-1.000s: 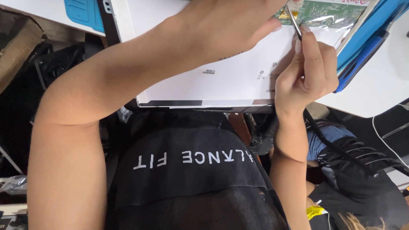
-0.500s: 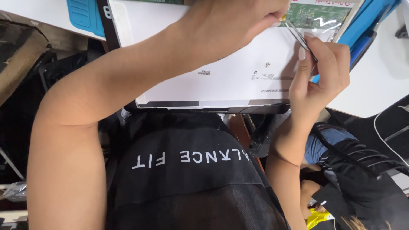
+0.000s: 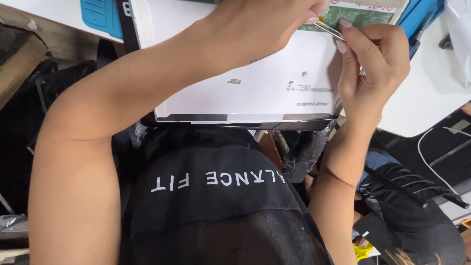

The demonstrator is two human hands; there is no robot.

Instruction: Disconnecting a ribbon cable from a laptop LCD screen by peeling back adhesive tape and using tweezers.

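The right hand [image 3: 373,64] has slid a bit twd the middle vs. a sec ago. It pinches thin metal tweezers [image 3: 329,28], tips now on the green circuit strip [image 3: 360,14] at the top edge of the white panel [image 3: 255,83]. The left hand [image 3: 265,24] presses down on the panel w/ fingers curled, right by the tips. So the picking at the strip goes on.

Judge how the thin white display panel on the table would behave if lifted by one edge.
The white panel looks thin and wide, so probably light but liable to flex. Its exposed green circuit strip suggests it is fragile. The smooth back may slip. The right hand works there with tweezers.
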